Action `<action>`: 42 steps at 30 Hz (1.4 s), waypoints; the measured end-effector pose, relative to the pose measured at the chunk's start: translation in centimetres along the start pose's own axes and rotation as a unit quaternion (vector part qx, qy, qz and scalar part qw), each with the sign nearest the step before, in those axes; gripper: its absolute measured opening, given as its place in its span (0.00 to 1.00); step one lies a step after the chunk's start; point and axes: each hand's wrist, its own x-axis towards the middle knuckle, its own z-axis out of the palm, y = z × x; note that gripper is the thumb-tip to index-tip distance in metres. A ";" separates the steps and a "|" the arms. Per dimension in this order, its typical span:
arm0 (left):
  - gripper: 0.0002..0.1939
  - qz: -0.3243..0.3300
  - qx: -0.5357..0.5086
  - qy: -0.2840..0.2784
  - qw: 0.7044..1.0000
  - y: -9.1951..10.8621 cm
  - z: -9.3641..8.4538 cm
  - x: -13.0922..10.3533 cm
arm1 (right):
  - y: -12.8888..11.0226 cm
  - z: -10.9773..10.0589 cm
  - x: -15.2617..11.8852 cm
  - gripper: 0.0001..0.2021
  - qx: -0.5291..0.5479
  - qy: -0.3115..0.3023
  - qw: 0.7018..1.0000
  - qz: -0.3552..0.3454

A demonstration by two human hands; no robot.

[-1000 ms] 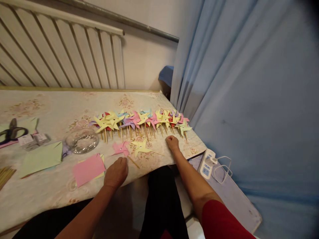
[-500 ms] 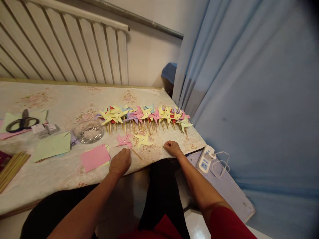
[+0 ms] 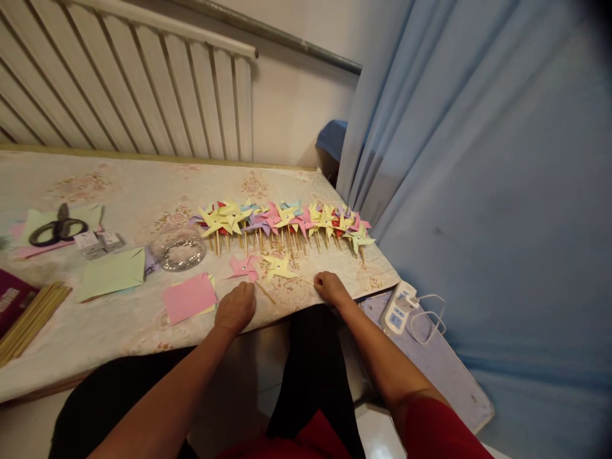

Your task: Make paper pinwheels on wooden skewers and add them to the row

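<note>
In front of a crowded row of multicoloured paper pinwheels on wooden sticks (image 3: pixel 287 217), a pale-yellow, folded-paper pinwheel (image 3: pixel 279 268) and a pink, folded-paper pinwheel (image 3: pixel 245 268) lie side by side on a cream, floral-patterned tablecloth (image 3: pixel 138 191). Their blades sit so close that a leftward push on the yellow one could snag and crease the thin paper, while a hard tug on its slim wooden stick (image 3: pixel 305 280) might loosen the centre joint. Before the row's right half, a person's right hand (image 3: pixel 331 288) pinches that stick's free end at the fingertips. Before the row's left part, the left hand (image 3: pixel 238 306) is curled near the pink pinwheel, fingertips hidden; whether it grips anything cannot be told.
</note>
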 end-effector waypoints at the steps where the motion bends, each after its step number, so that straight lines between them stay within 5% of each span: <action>1: 0.16 0.001 -0.001 0.000 1.000 0.0 0.0 0.0 | -0.1 0.1 0.0 0.09 -0.001 0.003 1.000 -0.004; 9: 0.16 0.003 0.003 0.001 1.000 -0.1 -0.1 -0.1 | 0.6 0.9 -0.6 0.07 0.066 0.051 0.996 -0.034; 14: 0.15 0.006 0.006 -0.005 1.000 -0.2 0.0 0.1 | 2.6 1.2 -0.1 0.05 0.140 0.150 0.978 0.020; 20: 0.14 0.012 0.020 0.005 1.000 -0.4 0.5 0.3 | 5.5 1.2 2.3 0.12 0.185 0.334 0.910 0.163; 25: 0.15 0.014 0.029 0.010 0.999 -0.4 0.6 0.3 | 6.7 1.4 5.0 0.12 0.179 0.418 0.858 0.240; 31: 0.15 0.005 0.025 -0.013 1.000 -0.4 0.3 0.3 | 7.6 0.8 6.9 0.11 0.147 0.436 0.844 0.276; 42: 0.14 -0.006 0.005 -0.026 1.000 -0.2 -0.2 0.3 | 7.8 -0.5 7.1 0.13 0.099 0.395 0.876 0.259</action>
